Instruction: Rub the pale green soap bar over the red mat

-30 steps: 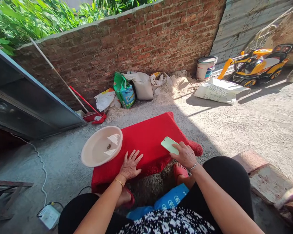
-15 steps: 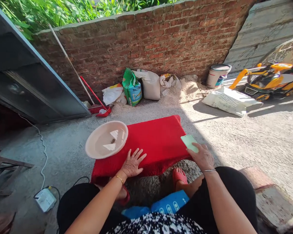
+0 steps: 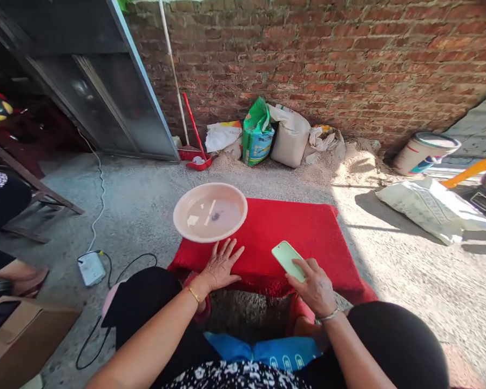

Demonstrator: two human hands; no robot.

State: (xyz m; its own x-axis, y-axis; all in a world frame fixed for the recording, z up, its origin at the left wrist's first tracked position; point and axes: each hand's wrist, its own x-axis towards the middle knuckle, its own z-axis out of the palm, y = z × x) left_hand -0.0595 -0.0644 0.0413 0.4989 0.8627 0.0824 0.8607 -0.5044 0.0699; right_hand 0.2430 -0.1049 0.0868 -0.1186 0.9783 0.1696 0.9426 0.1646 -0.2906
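My left hand (image 3: 222, 268) lies flat with fingers spread on the red cloth (image 3: 291, 219) that covers a low table. Just beyond its fingertips stands a pale pink basin (image 3: 179, 222) of water, on the table's left end, with a small dark clump (image 3: 216, 216) in it. My right hand (image 3: 316, 286) grips a light green smartphone (image 3: 288, 258) by its near end, thumb on one side and fingers on the other. The phone is over the right half of the cloth; whether it touches the cloth I cannot tell.
A white power strip (image 3: 91, 269) with dark cables lies on the concrete at left, near a cardboard box (image 3: 32, 335) and a seated person's leg (image 3: 14, 270). Along the brick wall stand a red dustpan (image 3: 199, 162), a green bag (image 3: 258, 135), a white sack (image 3: 290, 138) and a bucket (image 3: 425, 154).
The view has swung left and down. My right hand has brought the phone inward from the table's right edge, over the cloth. My left hand stays spread on the cloth.
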